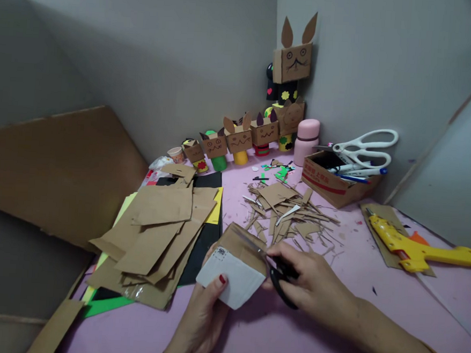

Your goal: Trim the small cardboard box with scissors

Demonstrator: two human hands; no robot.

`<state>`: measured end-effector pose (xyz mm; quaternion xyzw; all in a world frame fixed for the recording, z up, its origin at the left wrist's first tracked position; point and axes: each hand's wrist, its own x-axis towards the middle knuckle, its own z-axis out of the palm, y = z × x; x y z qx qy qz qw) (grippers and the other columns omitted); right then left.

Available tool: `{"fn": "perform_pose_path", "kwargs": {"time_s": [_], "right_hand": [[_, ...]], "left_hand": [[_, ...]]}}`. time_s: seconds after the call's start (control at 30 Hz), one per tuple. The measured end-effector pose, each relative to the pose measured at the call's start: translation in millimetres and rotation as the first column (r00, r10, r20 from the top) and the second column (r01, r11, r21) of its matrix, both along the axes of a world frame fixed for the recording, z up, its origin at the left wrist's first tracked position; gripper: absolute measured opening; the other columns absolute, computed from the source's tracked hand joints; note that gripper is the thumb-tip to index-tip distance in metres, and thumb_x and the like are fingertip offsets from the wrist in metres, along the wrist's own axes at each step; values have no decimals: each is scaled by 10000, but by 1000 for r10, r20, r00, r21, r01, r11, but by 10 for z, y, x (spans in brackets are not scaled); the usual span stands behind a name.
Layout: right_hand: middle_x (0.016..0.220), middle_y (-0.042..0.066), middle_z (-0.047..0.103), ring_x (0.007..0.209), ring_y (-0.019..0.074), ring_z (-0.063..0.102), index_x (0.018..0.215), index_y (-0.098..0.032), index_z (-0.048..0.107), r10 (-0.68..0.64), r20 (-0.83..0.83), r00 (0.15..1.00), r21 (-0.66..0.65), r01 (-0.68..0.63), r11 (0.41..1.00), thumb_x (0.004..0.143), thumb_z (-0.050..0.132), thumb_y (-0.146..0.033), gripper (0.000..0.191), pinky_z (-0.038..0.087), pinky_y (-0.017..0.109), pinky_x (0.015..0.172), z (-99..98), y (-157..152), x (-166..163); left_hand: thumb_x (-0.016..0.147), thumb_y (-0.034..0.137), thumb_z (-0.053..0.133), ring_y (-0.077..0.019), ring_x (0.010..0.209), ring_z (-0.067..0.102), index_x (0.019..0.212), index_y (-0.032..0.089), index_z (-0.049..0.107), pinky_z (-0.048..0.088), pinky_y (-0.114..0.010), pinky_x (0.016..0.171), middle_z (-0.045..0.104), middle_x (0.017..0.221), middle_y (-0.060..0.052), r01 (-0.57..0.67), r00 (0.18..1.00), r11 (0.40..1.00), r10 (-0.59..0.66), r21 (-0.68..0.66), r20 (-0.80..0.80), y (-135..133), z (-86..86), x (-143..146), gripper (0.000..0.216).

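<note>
A small cardboard box point(234, 278) with a white label on its near face is gripped in my left hand point(210, 306). The thumb presses on the label; most of the other fingers are hidden behind the box. My right hand point(309, 276) has its fingers in the black handles of a pair of scissors point(282, 287). The blades lie along the box's upper brown side, close to its right edge. Whether they are cutting into the cardboard I cannot tell. Just beyond the box spreads a pile of cardboard scraps point(285, 204).
Stacked cardboard pieces point(153, 246) lie to the left over coloured paper. At the right, a yellow glue gun point(416, 248) rests on cardboard. A box of pens point(336, 181) with white-handled scissors point(368, 148) stands behind, beside a pink bottle point(306, 141). Several cardboard animal figures point(238, 139) line the back.
</note>
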<state>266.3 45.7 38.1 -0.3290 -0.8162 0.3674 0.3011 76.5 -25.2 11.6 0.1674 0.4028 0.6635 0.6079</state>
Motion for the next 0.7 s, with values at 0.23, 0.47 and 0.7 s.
{"fn": "perform_pose_path", "kwargs": {"time_s": [0.23,0.47,0.7], "right_hand": [[602,-66,479,561,118,453,951,-208,548,-185,-253,950,-360,85,929,742,690,-311,274,338,214,506,-150,60,-61],[573,-91,496,447,72,414,938,-205,484,-182,-359,915,-652,-106,751,686,734,-483,451,281,174,416,-176,10,-213],[589,-70,556,375,54,454,940,-182,477,-119,-492,863,-694,-306,652,689,661,-632,548,285,167,390,-119,-31,-249]], "left_hand": [[644,260,789,-224,978,644,1337,303,393,471,-336,891,741,916,-14,-80,990,996,83,33,-113,12,39,-42,799],[515,131,836,-270,1188,491,1178,286,374,349,-363,1013,530,1218,-61,-275,585,917,399,290,-706,-21,176,90,823],[321,-108,806,-249,1153,509,866,305,419,299,-420,1046,545,1174,16,-266,350,659,746,704,-566,2,107,87,786]]}}
